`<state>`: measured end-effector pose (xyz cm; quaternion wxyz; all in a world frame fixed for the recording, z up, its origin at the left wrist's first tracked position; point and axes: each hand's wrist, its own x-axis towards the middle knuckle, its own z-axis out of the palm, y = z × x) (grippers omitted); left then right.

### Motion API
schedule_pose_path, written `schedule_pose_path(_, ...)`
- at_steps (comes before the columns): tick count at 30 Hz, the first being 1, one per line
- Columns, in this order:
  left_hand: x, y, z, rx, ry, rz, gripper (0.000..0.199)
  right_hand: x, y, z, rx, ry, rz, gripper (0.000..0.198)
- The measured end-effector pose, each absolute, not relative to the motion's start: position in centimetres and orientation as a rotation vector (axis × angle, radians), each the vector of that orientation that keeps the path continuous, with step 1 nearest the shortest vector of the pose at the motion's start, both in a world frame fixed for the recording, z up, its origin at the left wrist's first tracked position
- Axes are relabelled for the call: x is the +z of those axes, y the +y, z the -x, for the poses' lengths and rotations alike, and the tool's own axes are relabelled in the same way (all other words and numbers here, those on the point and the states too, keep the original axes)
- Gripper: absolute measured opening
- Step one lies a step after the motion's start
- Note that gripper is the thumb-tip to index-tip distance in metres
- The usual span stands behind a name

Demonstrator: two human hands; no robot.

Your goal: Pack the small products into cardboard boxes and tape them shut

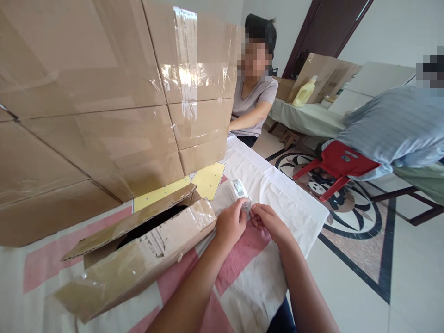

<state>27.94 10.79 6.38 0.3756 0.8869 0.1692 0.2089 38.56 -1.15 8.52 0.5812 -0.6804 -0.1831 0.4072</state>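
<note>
Head cam: small white boxy item with a shiny label [238, 188] is just right of the long open brown cardboard box [169, 236]. Left hand [231, 223] seems to pinch its near end; right hand [265, 220], farther right of that box, has fingers pressed together, can't tell on what. Probably light, stiffish, label maybe slippery; I'd grip the plain sides.

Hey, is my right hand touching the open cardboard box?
Apart: the head view shows your left hand between your right hand and the open cardboard box.
</note>
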Motion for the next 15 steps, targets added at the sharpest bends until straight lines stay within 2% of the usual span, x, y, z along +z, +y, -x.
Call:
schedule_pose_path(6, 6.6, 10.7, -27.9, 0.514, 0.462, -2.234, 0.038, 8.9, -1.2, -38.6, 0.937, -0.475, 1.582, 0.044)
schedule_pose_path(15, 6.8, 11.0, -27.9, 0.479, 0.424, -2.212, 0.038, 9.7, -1.3, -38.5, 0.985, -0.417, 1.49, 0.04)
